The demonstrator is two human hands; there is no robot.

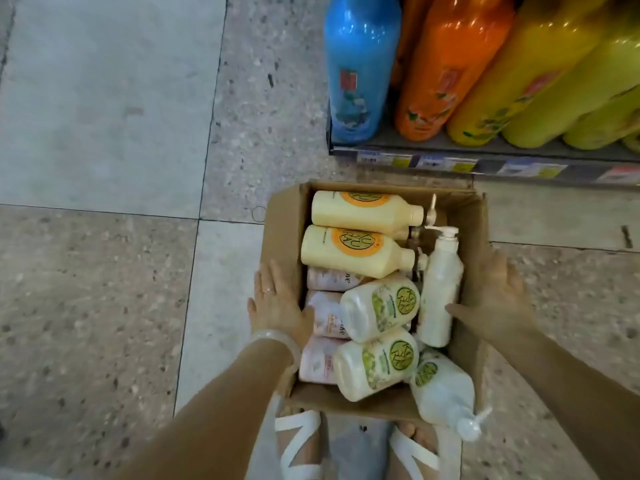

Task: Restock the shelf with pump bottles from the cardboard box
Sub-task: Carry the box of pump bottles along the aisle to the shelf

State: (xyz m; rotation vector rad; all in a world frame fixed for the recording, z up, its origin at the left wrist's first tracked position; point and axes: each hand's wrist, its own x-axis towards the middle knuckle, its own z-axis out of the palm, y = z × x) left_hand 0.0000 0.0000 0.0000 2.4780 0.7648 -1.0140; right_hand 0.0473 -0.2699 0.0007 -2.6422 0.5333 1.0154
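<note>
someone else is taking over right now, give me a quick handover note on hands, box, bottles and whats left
Left hand: flat against the left wall of the cardboard box, thumb over the rim, holding no bottle.
Right hand: open on the box's right wall, thumb inside near the white pump bottle.
The box sits in front of the shelf and is full of lying bottles: two yellow bottles, cream and pink ones.
The shelf shows only large blue, orange and yellow bottles.
Done: box brought to the shelf. Left: all restocking.

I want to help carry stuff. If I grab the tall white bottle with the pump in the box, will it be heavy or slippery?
The tall white plastic pump bottle looks full-sized, so probably heavy for you. Its smooth, shiny sides may slip, so use both hands. The thin pump on top might bend or snap if lifted by it.
</note>
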